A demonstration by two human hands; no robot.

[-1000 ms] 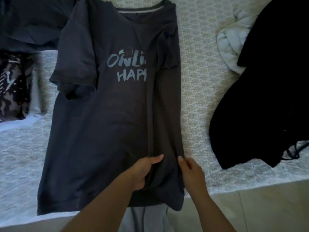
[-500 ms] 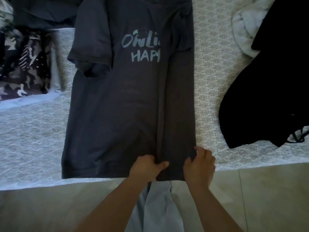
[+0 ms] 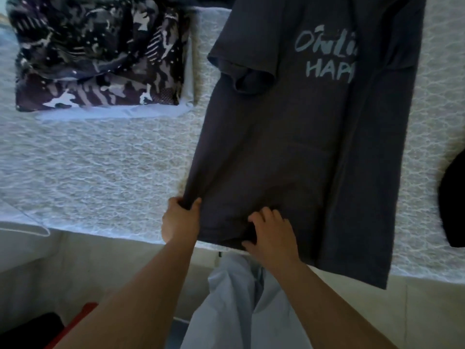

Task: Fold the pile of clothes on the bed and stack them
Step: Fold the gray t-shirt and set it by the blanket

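A dark grey T-shirt (image 3: 289, 137) with pale lettering lies front up on the bed, its right side folded inward over the print. Its hem hangs slightly over the bed's near edge. My left hand (image 3: 180, 220) grips the shirt's bottom left corner, thumb on top of the cloth. My right hand (image 3: 271, 233) lies on the hem a little to the right, fingers curled into a bunched fold of the cloth. A folded camouflage garment (image 3: 98, 54) sits at the far left on a pale folded piece.
The bed (image 3: 100, 167) has a pale lace-patterned cover. A black garment (image 3: 453, 205) shows at the right edge. The bed's near edge runs across the frame, with light floor tiles (image 3: 427, 313) and my light trousers (image 3: 239, 308) below it.
Both hands have moved left along the hem: the left from the folded strip to the bottom left corner, the right from the shirt's right edge to the hem's middle. The view has shifted left.
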